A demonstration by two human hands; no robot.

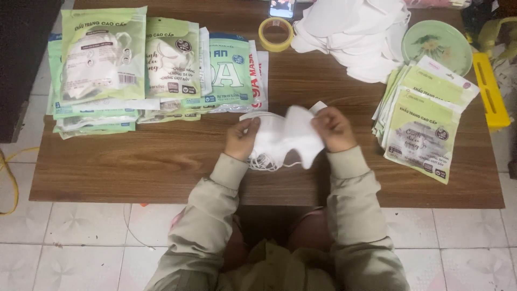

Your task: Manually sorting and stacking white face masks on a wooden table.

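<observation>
A white face mask (284, 137) is pinched between the left hand (242, 138) and the right hand (333, 129). It is held above the tabletop (161, 156), between stacked green packets (425, 121).

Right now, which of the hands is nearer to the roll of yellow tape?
Left, though only slightly. The left hand sits below and a little left of the tape roll; the right hand lies below and further off to the right. Both hold white masks.
</observation>
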